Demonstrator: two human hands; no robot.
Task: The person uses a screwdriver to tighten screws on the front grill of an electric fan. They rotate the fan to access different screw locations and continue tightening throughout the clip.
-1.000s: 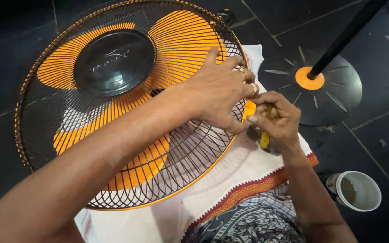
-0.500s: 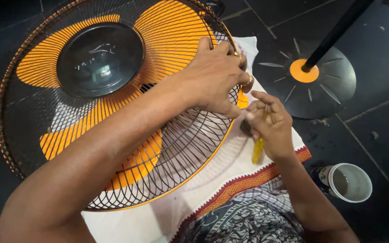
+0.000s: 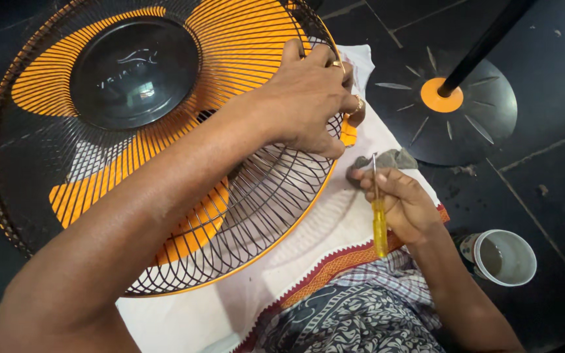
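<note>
A patterned garment (image 3: 354, 320) is filling the near edge, with a white cloth (image 3: 322, 242) lying beyond it on the dark floor. A white cup (image 3: 501, 257) is standing to the right. The right hand (image 3: 403, 202) is curling its fingers closed around a yellow-handled screwdriver (image 3: 378, 216), blade pointing away, just beside the fan guard (image 3: 165, 144). The left hand (image 3: 308, 98) is gripping the guard's wire rim with bent fingers, near an orange clip (image 3: 348, 134). Farther off, a round fan base (image 3: 446, 104) with its pole is resting.
</note>
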